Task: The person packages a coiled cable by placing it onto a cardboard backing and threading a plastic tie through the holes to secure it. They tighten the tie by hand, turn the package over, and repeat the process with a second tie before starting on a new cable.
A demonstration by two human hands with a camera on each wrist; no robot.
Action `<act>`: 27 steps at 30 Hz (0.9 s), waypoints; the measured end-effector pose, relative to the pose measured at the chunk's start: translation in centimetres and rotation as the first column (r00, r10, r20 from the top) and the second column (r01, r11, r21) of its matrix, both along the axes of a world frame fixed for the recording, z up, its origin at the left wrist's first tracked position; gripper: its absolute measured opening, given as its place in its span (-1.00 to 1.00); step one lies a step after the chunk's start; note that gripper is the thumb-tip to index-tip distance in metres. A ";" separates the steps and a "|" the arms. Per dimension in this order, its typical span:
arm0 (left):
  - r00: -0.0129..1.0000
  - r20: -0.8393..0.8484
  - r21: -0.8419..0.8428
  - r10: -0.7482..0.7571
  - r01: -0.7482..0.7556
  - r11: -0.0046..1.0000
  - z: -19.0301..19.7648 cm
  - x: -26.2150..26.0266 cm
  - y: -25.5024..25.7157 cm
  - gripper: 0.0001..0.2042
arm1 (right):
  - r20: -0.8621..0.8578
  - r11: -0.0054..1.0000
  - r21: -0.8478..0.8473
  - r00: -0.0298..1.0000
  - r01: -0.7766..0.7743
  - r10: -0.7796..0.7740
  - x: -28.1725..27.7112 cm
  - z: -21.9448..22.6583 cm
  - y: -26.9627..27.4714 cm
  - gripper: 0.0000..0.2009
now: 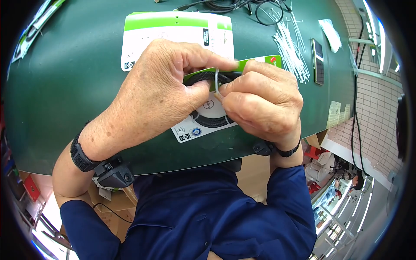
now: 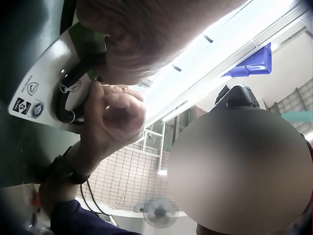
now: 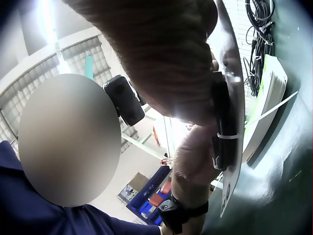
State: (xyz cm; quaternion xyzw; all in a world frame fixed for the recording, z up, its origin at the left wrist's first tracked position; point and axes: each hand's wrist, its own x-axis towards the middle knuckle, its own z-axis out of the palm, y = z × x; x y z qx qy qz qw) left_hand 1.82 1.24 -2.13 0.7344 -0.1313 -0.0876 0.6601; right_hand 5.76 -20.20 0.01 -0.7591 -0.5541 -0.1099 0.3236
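Note:
A white and green card (image 1: 181, 130) carries a coil of black braided cable (image 1: 211, 121), held to it by white ties low on the ring. My left hand (image 1: 158, 84) grips the top of the coil between thumb and forefinger. Around that top stretch loops a white zip tie (image 1: 216, 77). Curled fingers of my right hand (image 1: 265, 99) pinch the zip tie at its lower end, and they cover the card's right side. In the left wrist view the card (image 2: 48, 73) stands tilted off the green table, with the cable (image 2: 62, 104) on its face.
Behind my hands lies a stack of similar cards (image 1: 173, 32). Loose white zip ties (image 1: 291, 56) are spread at the right, beside a phone (image 1: 318, 61) and a small white packet (image 1: 330, 35). Black cables (image 1: 223, 6) lie along the far side of the green table (image 1: 65, 86).

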 end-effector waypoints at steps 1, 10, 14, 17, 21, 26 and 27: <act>0.999 0.046 0.021 -0.004 0.003 1.000 -0.1 0.0 0.0 -0.54 | 0.009 1.000 -0.027 1.000 0.003 -0.003 -0.1 0.2 -0.1 -0.78; 0.979 0.199 0.093 0.034 -0.053 0.994 0.8 0.1 0.6 -0.58 | 0.054 0.988 0.147 0.996 0.056 -0.064 0.2 0.9 -0.1 -0.87; 0.984 0.172 0.057 0.035 -0.045 0.997 1.6 0.6 0.8 -0.59 | -0.216 0.715 0.535 0.891 0.449 -0.399 1.5 1.1 -3.3 -0.85; 0.988 0.148 0.005 0.041 -0.042 0.999 2.2 0.7 1.0 -0.59 | -0.538 0.653 0.424 0.754 0.628 -0.376 1.9 0.8 -3.1 -0.84; 0.992 0.116 -0.064 0.057 -0.050 0.997 2.4 0.8 1.2 -0.61 | -0.548 0.925 -0.047 0.765 0.377 -0.339 1.5 -2.9 -3.8 -0.54; 0.990 0.127 -0.069 0.061 -0.052 0.996 2.5 0.7 1.2 -0.61 | -0.565 0.988 0.072 0.822 0.136 -0.072 -0.1 -4.6 -3.1 -0.38; 0.989 0.137 -0.066 0.058 -0.050 0.997 2.5 0.7 1.3 -0.60 | -0.556 0.990 0.095 0.830 0.103 -0.033 0.0 -4.5 -3.2 -0.38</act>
